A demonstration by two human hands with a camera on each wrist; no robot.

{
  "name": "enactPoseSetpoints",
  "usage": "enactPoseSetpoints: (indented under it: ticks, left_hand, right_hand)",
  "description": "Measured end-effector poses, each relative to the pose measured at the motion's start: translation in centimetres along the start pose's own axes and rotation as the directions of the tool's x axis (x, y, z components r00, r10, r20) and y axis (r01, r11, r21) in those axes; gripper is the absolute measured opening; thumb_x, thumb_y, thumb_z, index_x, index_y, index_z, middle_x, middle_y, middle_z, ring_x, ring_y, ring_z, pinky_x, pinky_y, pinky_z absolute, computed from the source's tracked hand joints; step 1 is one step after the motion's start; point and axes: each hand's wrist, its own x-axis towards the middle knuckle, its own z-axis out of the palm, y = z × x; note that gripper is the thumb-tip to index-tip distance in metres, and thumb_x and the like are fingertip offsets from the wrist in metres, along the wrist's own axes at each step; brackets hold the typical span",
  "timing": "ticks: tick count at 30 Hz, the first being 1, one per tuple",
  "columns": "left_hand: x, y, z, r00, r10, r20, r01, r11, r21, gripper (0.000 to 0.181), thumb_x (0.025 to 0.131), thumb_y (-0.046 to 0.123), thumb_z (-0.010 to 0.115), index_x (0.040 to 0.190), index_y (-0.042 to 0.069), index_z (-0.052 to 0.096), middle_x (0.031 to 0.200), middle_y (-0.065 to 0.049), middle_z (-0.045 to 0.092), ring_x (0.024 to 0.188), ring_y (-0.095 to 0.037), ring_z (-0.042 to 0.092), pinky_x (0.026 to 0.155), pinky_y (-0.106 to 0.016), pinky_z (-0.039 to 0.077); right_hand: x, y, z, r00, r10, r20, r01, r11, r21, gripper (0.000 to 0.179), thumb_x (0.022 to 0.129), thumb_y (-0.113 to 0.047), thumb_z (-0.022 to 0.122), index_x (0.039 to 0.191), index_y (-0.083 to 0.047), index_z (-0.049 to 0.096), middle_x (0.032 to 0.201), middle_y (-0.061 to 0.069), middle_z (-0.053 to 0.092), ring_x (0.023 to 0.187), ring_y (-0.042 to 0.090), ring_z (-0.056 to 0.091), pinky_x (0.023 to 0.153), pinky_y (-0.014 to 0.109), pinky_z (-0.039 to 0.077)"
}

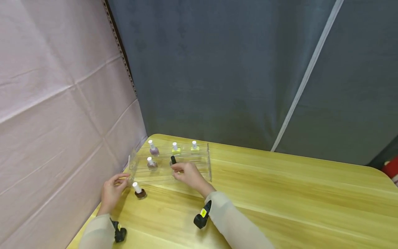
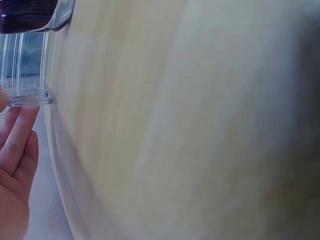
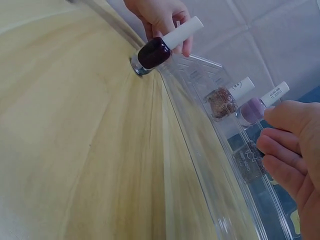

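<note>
A clear acrylic display rack (image 1: 210,166) with stepped tiers stands at the table's far left. My right hand (image 1: 188,174) pinches a black-capped nail polish bottle (image 3: 248,162) by its cap, over the rack's lower tier. My left hand (image 1: 112,193) holds the rack's left front corner between thumb and fingers. A dark nail polish bottle (image 1: 140,193) with a white cap stands on the table beside that hand. On the rack sit a glittery brown bottle (image 1: 152,164), a lilac bottle (image 1: 153,150) and two yellow-green bottles (image 1: 176,150), all white-capped.
The wood-grain table (image 1: 280,193) runs far to the right. A pale cloth (image 1: 62,86) hangs along the left edge and a dark curtain (image 1: 202,69) behind the back edge. Something red (image 1: 390,168) shows at the far right.
</note>
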Motion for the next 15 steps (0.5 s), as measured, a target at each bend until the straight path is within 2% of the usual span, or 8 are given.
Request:
enactPoseSetpoints:
  ticks: [7, 15]
  left_hand:
    - [0.0, 0.3, 0.0, 1.000, -0.008, 0.003, 0.008, 1.000, -0.010, 0.014, 0.085, -0.002, 0.064, 0.098, -0.001, 0.068, 0.073, -0.016, 0.067, 0.061, -0.013, 0.063, 0.056, -0.009, 0.046]
    - [0.0, 0.3, -0.2, 1.000, 0.010, 0.005, -0.010, 1.000, -0.008, 0.015, 0.084, -0.005, 0.065, 0.098, -0.002, 0.068, 0.074, -0.017, 0.067, 0.061, 0.000, 0.057, 0.057, -0.007, 0.045]
  right_hand:
    - [-0.3, -0.2, 0.7, 1.000, -0.021, 0.018, 0.020, 1.000, 0.010, 0.030, 0.089, -0.010, 0.064, 0.117, -0.001, 0.063, 0.111, 0.011, 0.065, 0.094, 0.012, 0.063, 0.083, 0.023, 0.049]
    - [-0.6, -0.7, 1.1, 0.999, -0.028, 0.028, 0.028, 1.000, 0.008, 0.029, 0.089, -0.010, 0.064, 0.116, 0.001, 0.063, 0.110, 0.011, 0.066, 0.095, 0.015, 0.063, 0.084, 0.023, 0.048]
